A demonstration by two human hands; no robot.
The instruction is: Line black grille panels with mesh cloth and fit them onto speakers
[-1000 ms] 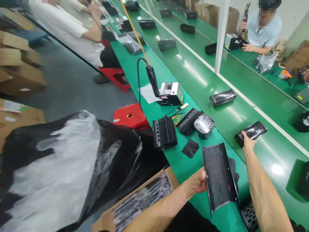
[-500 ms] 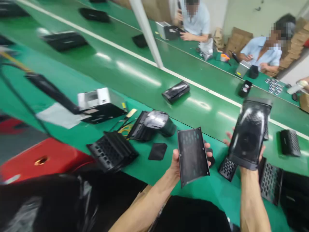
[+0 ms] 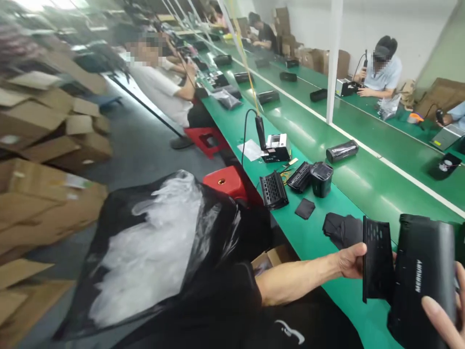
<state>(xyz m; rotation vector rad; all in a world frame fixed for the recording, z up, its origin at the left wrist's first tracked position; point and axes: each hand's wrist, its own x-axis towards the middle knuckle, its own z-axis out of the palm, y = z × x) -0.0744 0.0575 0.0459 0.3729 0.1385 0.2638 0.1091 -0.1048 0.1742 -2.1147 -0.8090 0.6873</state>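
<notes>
Two black pieces filled my hands. My left hand (image 3: 350, 260) was closed around the edge of a slotted black panel (image 3: 378, 259), which stood nearly upright. My right hand (image 3: 441, 315) gripped a black speaker body (image 3: 423, 276) with white lettering on its side, just beside the panel; only my right fingers showed, at the corner of the view. Both pieces were over the green surface (image 3: 348, 303), near a crumpled black cloth (image 3: 341, 230). Farther along the surface lay a small black square pad (image 3: 304, 208), a black grille (image 3: 273, 190), a second grille (image 3: 300, 178) and a black cup-shaped shell (image 3: 321, 178), with a soldering iron (image 3: 260, 132) standing by its white station (image 3: 276, 148). A red stool (image 3: 222, 182) sat near the edge of the surface, beside a big black plastic bag (image 3: 152, 247) and near an open cardboard box (image 3: 272, 257). Across the next surface, a seated co-worker (image 3: 381, 70) held a tool (image 3: 365, 65) upright.
</notes>
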